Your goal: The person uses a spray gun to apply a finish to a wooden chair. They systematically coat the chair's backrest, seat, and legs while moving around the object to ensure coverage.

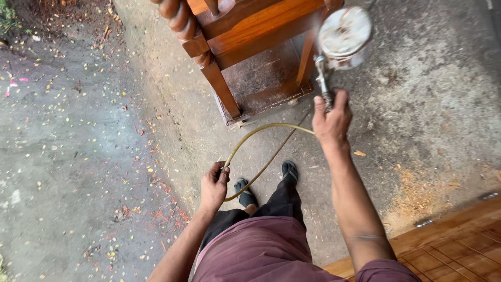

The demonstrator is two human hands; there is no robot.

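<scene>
My right hand (331,119) grips the handle of a metal spray gun (339,44) with a round silver cup on top, held up beside a brown wooden furniture piece (250,39) with turned legs. My left hand (214,184) is closed around a yellowish air hose (250,137). The hose loops over the concrete ground from the gun down to that hand. My two feet in dark sandals (245,192) stand just below the furniture.
Rough concrete ground (428,104) with a patch of sawdust (422,190) lies at the right. A wooden panelled piece (459,240) sits at the lower right. Darker ground scattered with small petals and leaves (68,130) fills the left.
</scene>
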